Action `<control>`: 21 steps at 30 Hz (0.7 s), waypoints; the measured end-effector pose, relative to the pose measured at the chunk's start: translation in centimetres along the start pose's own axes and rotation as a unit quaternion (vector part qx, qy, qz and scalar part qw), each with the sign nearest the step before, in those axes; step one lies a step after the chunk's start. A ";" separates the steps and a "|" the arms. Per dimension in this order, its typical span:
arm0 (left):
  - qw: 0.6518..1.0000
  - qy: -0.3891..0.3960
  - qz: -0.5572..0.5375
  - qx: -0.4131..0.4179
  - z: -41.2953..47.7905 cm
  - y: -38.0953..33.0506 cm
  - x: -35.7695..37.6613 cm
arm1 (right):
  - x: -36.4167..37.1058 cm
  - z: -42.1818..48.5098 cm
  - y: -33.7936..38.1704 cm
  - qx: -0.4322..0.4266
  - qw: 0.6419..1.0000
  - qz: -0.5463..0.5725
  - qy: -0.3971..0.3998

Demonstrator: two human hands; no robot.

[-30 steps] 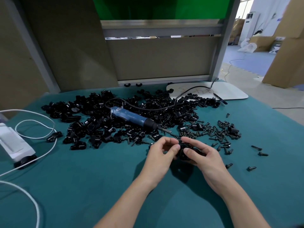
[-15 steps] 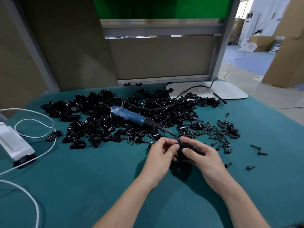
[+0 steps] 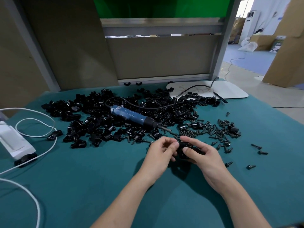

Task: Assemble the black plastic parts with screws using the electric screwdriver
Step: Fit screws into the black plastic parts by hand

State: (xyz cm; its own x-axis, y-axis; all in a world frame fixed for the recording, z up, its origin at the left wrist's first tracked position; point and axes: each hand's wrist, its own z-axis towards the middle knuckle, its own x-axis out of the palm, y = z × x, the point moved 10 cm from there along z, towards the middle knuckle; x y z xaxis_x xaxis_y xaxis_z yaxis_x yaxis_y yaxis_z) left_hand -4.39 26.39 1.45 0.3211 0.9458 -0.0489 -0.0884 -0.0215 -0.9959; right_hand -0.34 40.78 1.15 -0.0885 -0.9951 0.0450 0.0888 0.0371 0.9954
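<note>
Head view looks down on a teal-covered table (image 3: 82,186), where a broad heap of black plastic parts (image 3: 98,122) spreads across the far half. The electric screwdriver (image 3: 131,115) lies on that heap, untouched, its bit pointing toward the hands. Nearer the person, the right hand (image 3: 202,155) grips one black part (image 3: 182,150) just above the cloth, thumb across its near face and fingers curled behind. The left hand (image 3: 160,153), fingers curled, pinches at the same piece's left edge; whether a screw sits between those fingertips cannot be told. Loose screws (image 3: 213,130) scatter to the right of the heap. The part looks like stiff moulded plastic, light and likely a little slick, so it is best held by its outer edges, leaving the screw hole open to the bit. A screw is tiny and apt to roll; pinching it by the shank just under the head seems safest.
</note>
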 end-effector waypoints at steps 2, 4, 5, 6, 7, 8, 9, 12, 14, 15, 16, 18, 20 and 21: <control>1.000 -0.001 0.002 0.021 0.0 -0.3 -0.1 | 0.1 0.0 0.0 -0.002 1.000 0.013 0.003; 1.000 0.002 -0.011 0.027 0.0 -0.4 -0.1 | 0.0 -0.1 0.0 -0.002 1.000 0.019 0.003; 1.000 0.001 -0.021 0.022 0.0 -0.4 -0.1 | 0.0 -0.1 0.1 -0.003 1.000 0.020 0.002; 0.999 -0.002 -0.030 0.012 -0.1 -0.4 -0.1 | 0.0 -0.1 0.1 -0.003 1.000 0.020 0.001; 0.999 -0.003 -0.035 -0.004 -0.2 -0.2 0.0 | -0.1 -0.1 0.1 -0.002 1.000 0.019 0.000; 0.999 -0.001 -0.027 -0.018 -0.3 -0.1 0.0 | -0.1 -0.1 0.1 0.000 1.000 0.017 0.000; 1.000 0.004 -0.008 -0.027 -0.3 0.0 0.1 | 0.0 -0.1 0.1 0.001 1.000 0.014 0.001; 0.999 0.022 0.022 -0.029 -0.5 -0.1 0.3 | 0.1 -0.1 0.0 0.003 1.000 -0.004 0.005; 1.000 0.018 0.014 -0.020 -0.5 -0.3 0.3 | 0.1 -0.1 -0.1 0.003 1.000 -0.009 0.007; 1.000 0.012 0.008 -0.014 -0.4 -0.4 0.2 | 0.1 -0.1 -0.1 0.004 1.000 -0.004 0.009; 1.000 0.006 0.002 -0.009 -0.4 -0.5 0.1 | 0.2 -0.1 -0.1 0.005 1.000 0.002 0.009; 1.000 -0.003 -0.001 0.002 -0.4 -0.6 0.1 | 0.3 -0.2 0.0 0.006 1.000 0.014 0.007; 1.000 -0.004 0.007 0.016 -0.4 -0.8 0.1 | 0.2 -0.2 0.2 0.008 1.000 0.028 0.003; 1.000 -0.001 0.011 0.021 -0.4 -0.9 0.2 | 0.2 -0.3 0.2 0.010 0.999 0.035 0.001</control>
State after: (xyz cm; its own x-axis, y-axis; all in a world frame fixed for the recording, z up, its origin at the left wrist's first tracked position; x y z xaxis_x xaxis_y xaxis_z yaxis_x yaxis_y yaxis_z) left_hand -3.86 26.43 2.26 0.3163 0.9460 -0.0712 -0.1356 -0.0292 -0.9903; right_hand -0.08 40.60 1.34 -0.0798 -0.9901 0.1152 0.0753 0.1092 0.9912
